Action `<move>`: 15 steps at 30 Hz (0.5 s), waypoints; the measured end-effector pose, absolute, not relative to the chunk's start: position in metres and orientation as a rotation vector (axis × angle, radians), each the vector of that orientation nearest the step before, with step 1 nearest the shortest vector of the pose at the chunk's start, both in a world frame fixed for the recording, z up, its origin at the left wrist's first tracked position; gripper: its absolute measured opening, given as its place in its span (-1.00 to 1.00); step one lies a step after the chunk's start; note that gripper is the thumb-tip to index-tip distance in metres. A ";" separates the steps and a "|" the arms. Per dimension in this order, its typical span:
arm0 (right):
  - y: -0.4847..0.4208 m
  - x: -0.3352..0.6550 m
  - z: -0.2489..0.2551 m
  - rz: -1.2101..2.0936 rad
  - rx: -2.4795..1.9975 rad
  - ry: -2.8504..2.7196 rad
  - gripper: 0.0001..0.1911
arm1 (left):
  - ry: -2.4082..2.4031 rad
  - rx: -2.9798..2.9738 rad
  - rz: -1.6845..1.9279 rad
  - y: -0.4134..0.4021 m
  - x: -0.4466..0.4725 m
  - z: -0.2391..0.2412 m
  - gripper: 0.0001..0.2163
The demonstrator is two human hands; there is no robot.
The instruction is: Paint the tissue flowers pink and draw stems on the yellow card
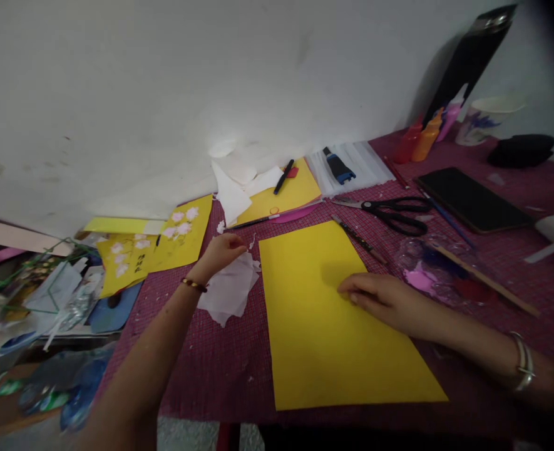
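A plain yellow sheet of paper [323, 338] lies on the table in front of me. My right hand [375, 299] is over its right side, thumb and fingers drawn together; anything in them is too small to see. To the left, my left hand [224, 252] hovers by a crumpled piece of white tissue paper [230, 291], with thumb and fingertips pinched. A thin white shred [252, 240] shows right at those fingertips, but I cannot tell whether they hold it. A patterned pencil [359, 239] lies along the sheet's upper right edge.
Black-handled scissors [392, 210], a dark phone [474, 197] and a clear palette [420, 279] with pink paint and a wooden stick [487, 279] lie right. Paint bottles [427, 136] and a paper cup [486, 122] stand behind. Yellow cards with pink blossoms [183, 235] lie at the left edge.
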State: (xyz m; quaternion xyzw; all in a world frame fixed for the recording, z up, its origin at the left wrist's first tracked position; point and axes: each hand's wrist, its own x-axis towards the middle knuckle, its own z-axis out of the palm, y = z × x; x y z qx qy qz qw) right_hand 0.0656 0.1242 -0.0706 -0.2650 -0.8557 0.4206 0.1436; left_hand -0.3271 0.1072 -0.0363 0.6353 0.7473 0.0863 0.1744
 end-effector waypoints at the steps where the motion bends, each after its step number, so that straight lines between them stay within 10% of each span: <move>1: 0.124 0.066 -0.070 1.209 -0.769 -2.468 -0.73 | 2.114 1.799 0.243 0.114 -0.322 -0.042 -0.76; 15: 0.124 0.066 -0.070 1.214 -0.744 -2.463 -0.70 | 2.068 1.656 0.263 0.104 -0.380 -0.008 -0.57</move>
